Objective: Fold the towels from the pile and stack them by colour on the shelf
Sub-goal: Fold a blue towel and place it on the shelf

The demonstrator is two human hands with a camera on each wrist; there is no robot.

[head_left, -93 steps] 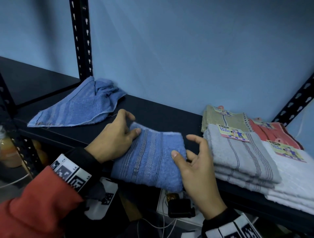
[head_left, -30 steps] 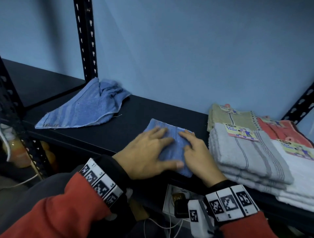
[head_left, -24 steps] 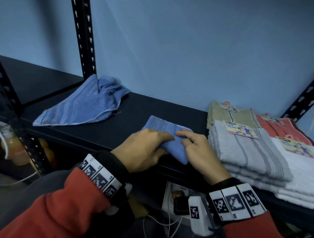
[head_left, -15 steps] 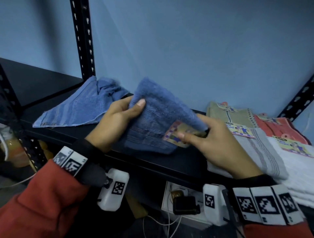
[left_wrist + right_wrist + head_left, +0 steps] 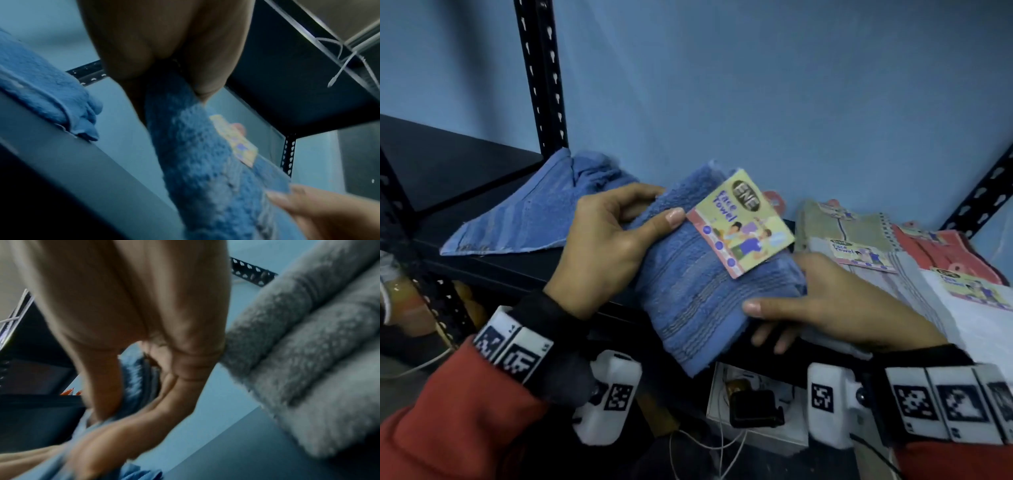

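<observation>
A folded blue towel (image 5: 698,291) with a "Face Towel" paper label (image 5: 739,222) on top is held above the front edge of the black shelf (image 5: 517,274). My left hand (image 5: 613,246) grips its upper left end, thumb on top and fingers behind. My right hand (image 5: 825,308) holds its right side, thumb on top and fingers underneath. In the left wrist view the blue towel (image 5: 205,162) hangs from my pinching fingers (image 5: 164,48). In the right wrist view my fingers (image 5: 133,321) curl round blue cloth (image 5: 135,382). A loose blue towel (image 5: 534,212) lies at the shelf's back left.
Folded stacks stand on the right of the shelf: grey towels (image 5: 914,284), a beige towel (image 5: 842,226), a red towel (image 5: 935,250) and a white towel (image 5: 983,325), most with labels. A perforated black upright (image 5: 541,75) rises at the left, against a blue wall.
A second ago both hands pressed the folded blue towel flat on the shelf. They have since lifted and turned it over, so its label now faces up.
</observation>
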